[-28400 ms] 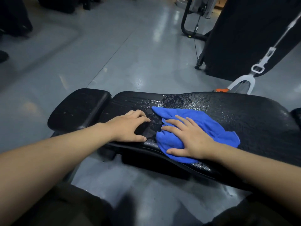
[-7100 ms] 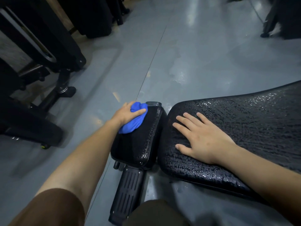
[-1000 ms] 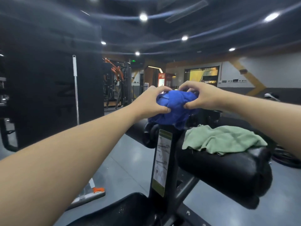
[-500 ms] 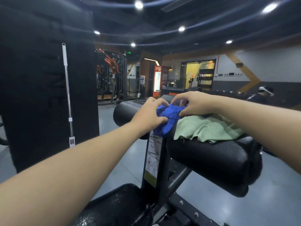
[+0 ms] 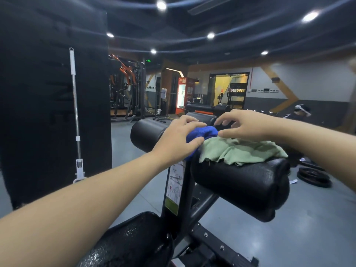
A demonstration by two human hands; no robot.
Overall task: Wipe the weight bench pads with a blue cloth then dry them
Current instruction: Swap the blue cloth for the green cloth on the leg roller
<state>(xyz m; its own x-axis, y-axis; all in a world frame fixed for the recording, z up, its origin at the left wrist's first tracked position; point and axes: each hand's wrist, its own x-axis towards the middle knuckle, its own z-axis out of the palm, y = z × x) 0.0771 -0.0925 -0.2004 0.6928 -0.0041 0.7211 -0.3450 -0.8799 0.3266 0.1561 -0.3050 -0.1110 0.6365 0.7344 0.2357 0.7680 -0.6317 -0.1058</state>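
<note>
Right hand [image 5: 244, 126] now off blue cloth [image 5: 202, 132], fingers spread.

Silver metal mop pole [image 5: 75, 105] leans on black panel [image 5: 52, 97] at left; red vending fridge [image 5: 182, 95] far centre; black weight plates [image 5: 314, 176] on floor right.

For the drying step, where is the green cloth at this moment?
In the head view the green cloth lies draped on the right-hand roller pad, right of centre, beside the blue cloth.
</note>
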